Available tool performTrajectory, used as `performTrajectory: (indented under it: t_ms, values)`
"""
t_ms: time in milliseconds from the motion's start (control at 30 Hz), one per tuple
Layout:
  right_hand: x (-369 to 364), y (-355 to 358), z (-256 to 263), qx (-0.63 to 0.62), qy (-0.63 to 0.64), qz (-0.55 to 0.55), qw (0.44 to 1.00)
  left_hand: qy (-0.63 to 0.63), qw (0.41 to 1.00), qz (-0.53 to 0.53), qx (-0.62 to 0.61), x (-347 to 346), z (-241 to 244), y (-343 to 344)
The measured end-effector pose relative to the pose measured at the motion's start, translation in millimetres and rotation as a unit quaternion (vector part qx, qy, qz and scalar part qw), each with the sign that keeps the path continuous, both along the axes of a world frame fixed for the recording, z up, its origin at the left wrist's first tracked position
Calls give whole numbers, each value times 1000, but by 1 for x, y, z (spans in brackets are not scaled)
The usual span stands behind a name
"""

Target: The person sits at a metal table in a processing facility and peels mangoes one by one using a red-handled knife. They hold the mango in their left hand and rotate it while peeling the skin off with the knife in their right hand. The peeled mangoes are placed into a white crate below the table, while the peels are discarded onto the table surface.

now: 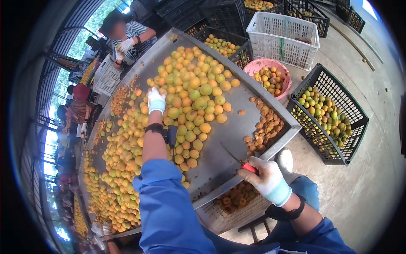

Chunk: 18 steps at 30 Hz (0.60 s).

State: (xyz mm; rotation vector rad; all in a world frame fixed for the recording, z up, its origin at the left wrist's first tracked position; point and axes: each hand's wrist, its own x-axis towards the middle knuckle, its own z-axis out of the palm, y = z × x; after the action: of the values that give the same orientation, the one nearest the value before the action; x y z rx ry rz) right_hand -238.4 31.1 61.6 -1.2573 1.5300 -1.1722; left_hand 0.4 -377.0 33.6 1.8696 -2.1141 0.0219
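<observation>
My left hand (157, 101), in a white knit glove, reaches to the far part of a heap of yellow-green apricots (199, 103) on a metal table (226, 133). Its fingertips touch the fruit, but the back of the hand hides whether they grip one. In my right hand (268, 181), also gloved and stained brown at the fingers, is a small knife (250, 167) with a red handle. The thin curved blade points up and left over the bare metal. Apricot stones (266, 123) lie piled in the table's right corner.
Halved apricots (236, 200) fill a light crate (219, 219) below the table's near edge. To the right stand a black crate of greenish fruit (326, 111), a pink basin (279, 65) and a white crate (282, 38). A gloved co-worker (133, 36) sits across the table.
</observation>
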Motion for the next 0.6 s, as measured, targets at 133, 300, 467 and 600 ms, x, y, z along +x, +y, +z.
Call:
performTrajectory:
  t_ms: [133, 300, 467, 600]
  values:
    - [11, -3, -1, -55, -20, -32, 998, 111, 982, -46, -148, 16, 11, 20]
    - [31, -16, -8, -6, -230, -93, 969, 443, 873, -197, 54, 3, 45, 132]
    - [57, -25, -12, -11, -290, -99, 952, 296, 933, -199, 42, -18, 85, 276]
    - [68, -20, -3, 81, -370, 0, 925, 247, 929, -274, 38, -21, 79, 332]
